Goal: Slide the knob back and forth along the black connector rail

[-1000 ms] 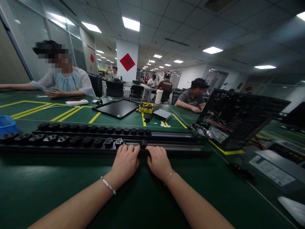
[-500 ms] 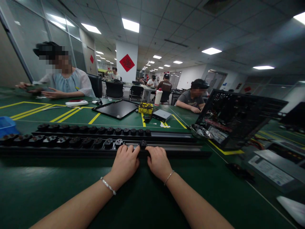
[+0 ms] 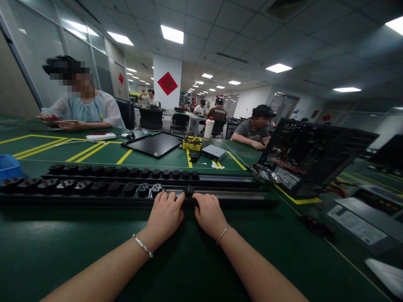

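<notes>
hands [image 3: 167,214] [image 3: 210,214] pinch a blocky black module [image 3: 189,191] on the long black rail [image 3: 236,204], similar modules [image 3: 115,188] lining its left, silver track [image 3: 234,194] showing right

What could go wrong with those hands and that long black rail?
The fingers of the left hand and right hand crowd the black module, so they might get pinched against the front rail. The metal bowl sits near the right end of the back rail, so a bump might spill its contents.

Black chairs [image 3: 151,119], ceiling lights [image 3: 172,34] and an opened computer case [image 3: 324,153] suggest an office-like workshop.
</notes>
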`<act>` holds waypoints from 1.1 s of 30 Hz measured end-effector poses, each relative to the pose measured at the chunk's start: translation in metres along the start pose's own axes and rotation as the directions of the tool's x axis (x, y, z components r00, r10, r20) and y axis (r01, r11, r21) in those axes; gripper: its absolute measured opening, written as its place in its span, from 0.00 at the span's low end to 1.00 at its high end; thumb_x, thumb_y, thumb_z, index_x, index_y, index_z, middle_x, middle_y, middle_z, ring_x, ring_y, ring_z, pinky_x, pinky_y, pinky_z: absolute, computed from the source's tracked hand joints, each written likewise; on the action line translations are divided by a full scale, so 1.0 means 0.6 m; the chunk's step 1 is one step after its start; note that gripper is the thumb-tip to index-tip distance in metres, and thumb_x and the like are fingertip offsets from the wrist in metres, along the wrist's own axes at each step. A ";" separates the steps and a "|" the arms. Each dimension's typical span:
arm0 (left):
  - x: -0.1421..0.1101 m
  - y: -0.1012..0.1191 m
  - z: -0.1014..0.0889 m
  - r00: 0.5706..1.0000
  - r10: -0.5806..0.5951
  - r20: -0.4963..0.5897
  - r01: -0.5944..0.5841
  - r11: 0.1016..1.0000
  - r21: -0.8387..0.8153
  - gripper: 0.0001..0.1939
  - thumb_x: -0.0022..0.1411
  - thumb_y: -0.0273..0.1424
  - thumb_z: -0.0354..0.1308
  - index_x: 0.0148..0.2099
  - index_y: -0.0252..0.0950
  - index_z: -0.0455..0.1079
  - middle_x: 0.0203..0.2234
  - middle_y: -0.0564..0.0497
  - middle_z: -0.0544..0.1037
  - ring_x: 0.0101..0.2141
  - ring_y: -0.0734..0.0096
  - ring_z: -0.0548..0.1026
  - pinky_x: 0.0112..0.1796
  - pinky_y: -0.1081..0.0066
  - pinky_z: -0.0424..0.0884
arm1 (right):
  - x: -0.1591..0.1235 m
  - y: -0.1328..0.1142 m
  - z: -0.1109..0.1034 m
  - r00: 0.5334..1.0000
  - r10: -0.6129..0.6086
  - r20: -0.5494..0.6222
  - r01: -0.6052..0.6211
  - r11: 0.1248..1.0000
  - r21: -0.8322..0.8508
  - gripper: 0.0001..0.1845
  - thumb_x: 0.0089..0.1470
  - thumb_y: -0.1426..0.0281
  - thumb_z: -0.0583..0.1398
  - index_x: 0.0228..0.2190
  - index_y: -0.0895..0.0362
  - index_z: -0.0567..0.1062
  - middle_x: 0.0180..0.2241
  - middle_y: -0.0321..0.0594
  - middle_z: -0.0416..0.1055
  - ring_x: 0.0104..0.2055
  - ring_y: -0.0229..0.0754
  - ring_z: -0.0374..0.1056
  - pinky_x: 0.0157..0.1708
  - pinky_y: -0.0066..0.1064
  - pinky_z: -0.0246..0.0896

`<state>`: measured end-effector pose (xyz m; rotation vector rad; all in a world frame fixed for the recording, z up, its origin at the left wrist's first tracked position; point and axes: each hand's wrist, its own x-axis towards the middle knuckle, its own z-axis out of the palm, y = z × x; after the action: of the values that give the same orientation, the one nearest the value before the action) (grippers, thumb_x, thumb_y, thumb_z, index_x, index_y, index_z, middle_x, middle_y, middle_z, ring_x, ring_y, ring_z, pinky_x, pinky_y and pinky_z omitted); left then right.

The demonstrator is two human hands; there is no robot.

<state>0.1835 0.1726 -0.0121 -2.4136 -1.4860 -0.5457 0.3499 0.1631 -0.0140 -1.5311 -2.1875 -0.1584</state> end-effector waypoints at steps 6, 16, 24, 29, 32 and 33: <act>0.000 0.000 0.000 1.000 -0.001 -0.001 0.001 1.000 -0.009 0.22 0.56 0.31 0.52 0.54 0.39 0.64 0.38 0.45 0.72 0.42 0.57 0.66 0.49 0.58 0.57 | 0.000 -0.001 0.000 1.000 0.003 0.002 -0.003 1.000 -0.015 0.16 0.51 0.76 0.54 0.43 0.55 0.68 0.41 0.41 0.72 0.44 0.42 0.63 0.47 0.36 0.51; -0.002 -0.001 0.005 1.000 0.006 -0.015 -0.006 1.000 0.021 0.22 0.56 0.31 0.51 0.55 0.38 0.64 0.39 0.45 0.72 0.42 0.56 0.66 0.50 0.58 0.56 | 0.000 -0.001 -0.001 1.000 -0.002 -0.011 0.002 1.000 0.010 0.16 0.51 0.77 0.53 0.43 0.55 0.68 0.42 0.41 0.72 0.44 0.42 0.63 0.48 0.36 0.51; -0.005 0.001 0.002 0.999 0.015 -0.035 -0.015 1.000 0.020 0.22 0.56 0.31 0.51 0.54 0.34 0.63 0.40 0.43 0.71 0.42 0.56 0.65 0.50 0.58 0.56 | 0.000 0.001 0.002 1.000 -0.003 -0.009 0.003 1.000 0.023 0.16 0.51 0.76 0.53 0.43 0.55 0.68 0.41 0.40 0.72 0.44 0.43 0.63 0.48 0.36 0.51; -0.004 0.001 0.001 1.000 0.019 -0.019 -0.018 0.999 0.027 0.23 0.56 0.30 0.51 0.55 0.35 0.63 0.39 0.44 0.71 0.42 0.56 0.65 0.49 0.58 0.56 | 0.000 0.002 0.001 1.000 0.001 -0.008 -0.001 1.000 0.030 0.16 0.51 0.77 0.53 0.42 0.56 0.68 0.41 0.40 0.72 0.44 0.43 0.63 0.49 0.36 0.51; -0.003 0.000 0.002 1.000 0.023 -0.011 -0.022 0.999 0.037 0.24 0.55 0.31 0.52 0.55 0.37 0.63 0.38 0.44 0.71 0.42 0.56 0.65 0.48 0.58 0.56 | 0.000 0.003 0.001 1.000 0.003 -0.002 -0.003 0.999 0.032 0.16 0.51 0.77 0.53 0.43 0.56 0.68 0.41 0.41 0.72 0.44 0.43 0.63 0.49 0.36 0.51; -0.003 0.000 0.002 1.000 0.022 -0.007 -0.021 0.999 0.040 0.24 0.55 0.31 0.52 0.55 0.38 0.63 0.38 0.45 0.71 0.42 0.56 0.65 0.48 0.58 0.56 | -0.001 0.003 0.000 1.000 0.005 0.001 -0.005 1.000 0.031 0.16 0.51 0.77 0.53 0.43 0.56 0.68 0.41 0.41 0.72 0.44 0.43 0.63 0.49 0.36 0.51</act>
<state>0.1827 0.1716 -0.0141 -2.3917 -1.4524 -0.5153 0.3515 0.1636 -0.0147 -1.5201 -2.1766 -0.1224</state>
